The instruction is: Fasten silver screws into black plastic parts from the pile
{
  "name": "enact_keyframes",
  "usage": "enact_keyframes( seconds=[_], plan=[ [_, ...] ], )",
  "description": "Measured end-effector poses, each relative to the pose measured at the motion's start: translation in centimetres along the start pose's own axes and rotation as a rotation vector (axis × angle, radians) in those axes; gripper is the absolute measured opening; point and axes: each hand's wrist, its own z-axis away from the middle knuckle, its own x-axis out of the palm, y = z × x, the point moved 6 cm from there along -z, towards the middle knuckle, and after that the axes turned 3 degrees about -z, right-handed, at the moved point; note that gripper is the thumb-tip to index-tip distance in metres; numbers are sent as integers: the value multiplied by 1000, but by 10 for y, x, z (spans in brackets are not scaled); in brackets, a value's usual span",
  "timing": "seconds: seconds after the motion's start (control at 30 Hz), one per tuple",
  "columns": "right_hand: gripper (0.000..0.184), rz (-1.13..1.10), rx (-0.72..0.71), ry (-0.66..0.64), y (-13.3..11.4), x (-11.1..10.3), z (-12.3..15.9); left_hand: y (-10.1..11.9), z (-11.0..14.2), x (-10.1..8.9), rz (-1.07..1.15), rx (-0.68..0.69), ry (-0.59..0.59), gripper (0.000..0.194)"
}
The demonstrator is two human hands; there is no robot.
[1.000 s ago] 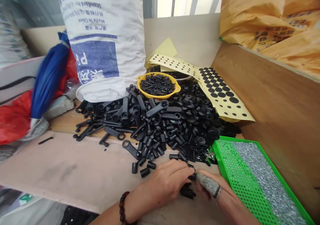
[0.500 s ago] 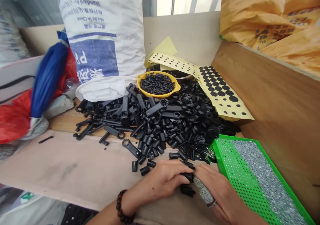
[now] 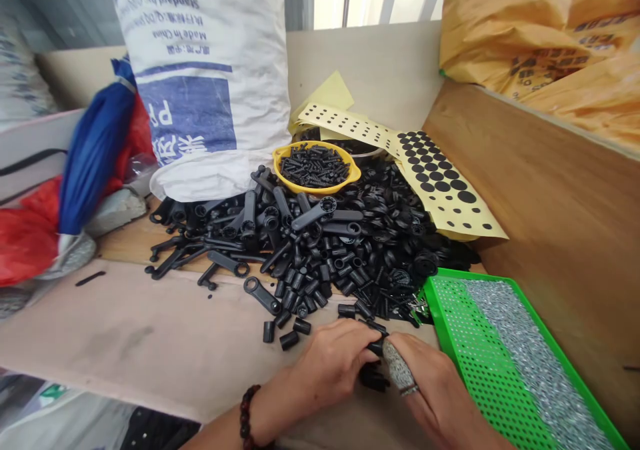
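My left hand [image 3: 340,357], with a beaded bracelet at its wrist, is closed around a small black plastic part [image 3: 375,347], mostly hidden by the fingers. My right hand [image 3: 434,380] meets it from the right, its fingers curled; a wrapped, greyish covering [image 3: 399,367] on one digit presses at the part's end. Just below the hands lies another dark piece [image 3: 374,378]. Beyond them spreads a heap of short black plastic sleeves [image 3: 305,290], with a few loose sleeves [image 3: 289,341] to the left of my left hand.
Black crank-like arms [image 3: 260,295] and round black pieces lie heaped behind. A yellow basket [image 3: 356,175] holds black screw-like parts. At right stands a green perforated tray [image 3: 467,357] with small metal pieces. Sticker sheets [image 3: 435,220], a white sack [image 3: 215,50] and a blue umbrella [image 3: 95,150] surround the heap.
Both hands stay together at the same place. My right hand has shifted slightly left and turned, and my left wrist has moved a little to the right and down.
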Motion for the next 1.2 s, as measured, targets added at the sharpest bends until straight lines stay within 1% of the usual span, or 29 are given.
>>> enact_keyframes(
  seconds=[0.1,0.2,0.3,0.4,0.5,0.57,0.67,0.77,0.83,0.9,0.97,1.07,1.13,1.2],
  plan=[
    [16,50,-4,-1,-1,0,-1,-1,-1,0,2,-7,-8,22],
    [18,-33,22,-23,-3,-1,-5,1,-1,-3,-27,25,7,20],
    [18,-131,75,-57,-4,-1,-10,6,2,-4,-114,85,48,21],
    [17,-112,117,-86,-3,0,-14,6,4,-2,-178,103,40,22],
    [19,-45,147,-157,-2,1,-19,-2,1,-2,-149,42,-7,20],
    [23,-14,179,-187,0,-2,-23,-9,-4,-5,-102,-17,-31,18],
    [35,29,234,-166,9,-14,-29,-22,-9,-8,-57,-101,-66,18],
    [45,150,261,-132,26,-28,-28,-33,-9,-9,-84,-169,-93,16],
    [47,273,217,-98,34,-35,-25,-36,-7,-9,-107,-193,-109,16],
    [46,330,136,-89,35,-36,-23,-37,-6,-8,-97,-204,-118,16],
    [44,298,68,-123,29,-32,-23,-36,-6,-8,-60,-209,-115,16],
    [38,208,28,-184,14,-23,-25,-31,-9,-11,-3,-213,-106,16],
    [30,198,-17,-178,4,-19,-26,-25,-10,-14,27,-202,-110,17],
    [27,217,-68,-146,-3,-15,-24,-19,-11,-15,45,-183,-111,18]
  ],
)
